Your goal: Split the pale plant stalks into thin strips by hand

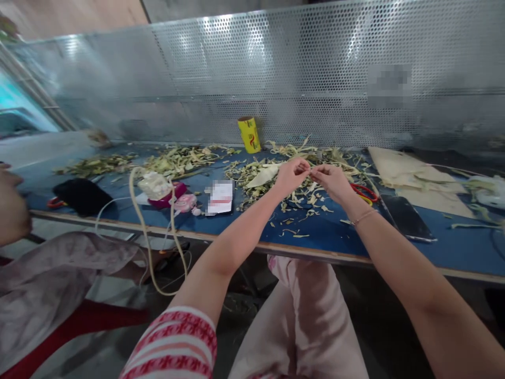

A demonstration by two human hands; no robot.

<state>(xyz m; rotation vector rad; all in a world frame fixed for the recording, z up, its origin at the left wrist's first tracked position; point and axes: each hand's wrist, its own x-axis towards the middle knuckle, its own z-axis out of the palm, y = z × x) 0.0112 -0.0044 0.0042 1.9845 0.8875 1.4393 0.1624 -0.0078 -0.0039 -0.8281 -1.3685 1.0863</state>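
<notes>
My left hand point(292, 175) and my right hand point(332, 180) meet over a heap of dried plant trimmings point(246, 192) on the blue table. Both have their fingertips pinched together, almost touching each other. Whatever lies between the fingers is too small to make out. Beside my left hand is a broad pale piece of husk or leaf point(262, 177); I cannot tell whether the hand touches it. Scissors with red and yellow handles point(365, 192) lie just right of my right wrist, partly hidden by it.
A yellow roll point(250, 136) stands near the perforated metal panel point(315, 68). To the right lie a dark phone-like slab point(406, 218) and beige sheets point(418, 179). Leftward are a white card point(221, 197), a magenta item point(168, 196), a cream cord loop point(144, 231) and a seated person point(47, 279).
</notes>
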